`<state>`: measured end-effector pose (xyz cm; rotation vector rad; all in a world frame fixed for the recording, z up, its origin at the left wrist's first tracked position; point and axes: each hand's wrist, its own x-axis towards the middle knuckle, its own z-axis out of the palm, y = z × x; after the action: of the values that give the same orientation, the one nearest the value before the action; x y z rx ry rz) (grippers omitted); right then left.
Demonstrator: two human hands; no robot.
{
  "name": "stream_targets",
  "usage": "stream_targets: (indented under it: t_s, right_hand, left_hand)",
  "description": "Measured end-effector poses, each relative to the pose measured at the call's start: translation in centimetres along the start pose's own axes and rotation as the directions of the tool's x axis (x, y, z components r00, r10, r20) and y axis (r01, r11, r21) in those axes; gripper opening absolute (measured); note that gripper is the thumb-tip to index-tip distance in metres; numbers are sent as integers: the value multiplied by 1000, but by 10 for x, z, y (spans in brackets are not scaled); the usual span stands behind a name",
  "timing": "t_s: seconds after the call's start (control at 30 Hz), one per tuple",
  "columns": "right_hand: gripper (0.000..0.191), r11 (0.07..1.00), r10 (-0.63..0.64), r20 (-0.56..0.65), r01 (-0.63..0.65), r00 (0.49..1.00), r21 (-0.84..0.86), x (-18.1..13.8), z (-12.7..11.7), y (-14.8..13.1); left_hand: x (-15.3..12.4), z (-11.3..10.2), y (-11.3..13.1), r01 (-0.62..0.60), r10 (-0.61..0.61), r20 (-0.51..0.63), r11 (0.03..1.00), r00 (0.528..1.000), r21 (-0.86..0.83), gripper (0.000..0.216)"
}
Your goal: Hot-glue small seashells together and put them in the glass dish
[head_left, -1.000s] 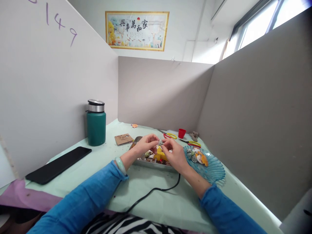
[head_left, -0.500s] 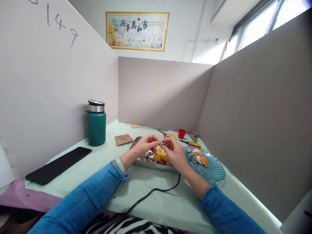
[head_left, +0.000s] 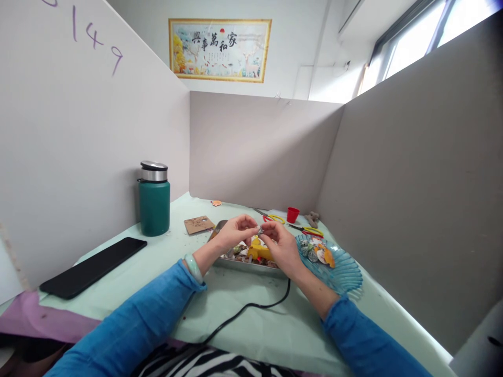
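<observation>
Over a metal tray (head_left: 251, 267), my left hand (head_left: 239, 230) and my right hand (head_left: 281, 245) meet with fingertips pinched together. Between them is a small grey, shiny piece (head_left: 260, 231), perhaps a shell, too small to make out for sure. A yellow glue gun (head_left: 259, 252) lies in the tray among shells and bits (head_left: 239, 251), partly hidden by my right hand. A black cord (head_left: 251, 305) runs from the tray's front towards me. Beside my right wrist, a blue glass plate (head_left: 346, 275) holds several shells (head_left: 320, 253), some orange, some spotted.
A green bottle (head_left: 154, 207) and a black phone (head_left: 94, 266) are on the left. Behind the tray are a brown card (head_left: 198, 224), two pairs of scissors (head_left: 271, 217), a red cup (head_left: 293, 214) and grey lumps (head_left: 313, 219). Grey panels (head_left: 263, 149) enclose the table.
Both hands stay in nearly the same place above the tray. The small grey piece has turned slightly between the fingertips. The whole view has shifted a little.
</observation>
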<state>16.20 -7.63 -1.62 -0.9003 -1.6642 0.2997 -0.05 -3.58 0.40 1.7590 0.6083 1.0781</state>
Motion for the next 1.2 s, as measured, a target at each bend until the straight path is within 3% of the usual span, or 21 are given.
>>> stream_targets:
  t_s: [0.27,0.43,0.7,1.0,1.2]
  right_hand:
    - [23,999,-50,15,50,999,-10,0,-1,1]
    - [28,982,-133,57,139,990,-126,0,-3,2]
    - [12,1000,15,-7,-15,1000,6,0,-3,0]
    - [17,986,-85,15,87,996,-146,-1,-7,-5]
    - [15,974,-85,49,93,995,-206,-2,-8,-7]
  left_hand:
    - [3,0,-9,-71,71,5,997,997,4,36]
    - [2,1,-9,-79,79,-6,996,997,36,37]
    - [1,0,-9,-3,3,34,1000,999,-21,43]
    - [0,-1,-7,-2,1,50,1000,999,6,40]
    - [0,-3,-4,-17,13,69,998,998,55,40]
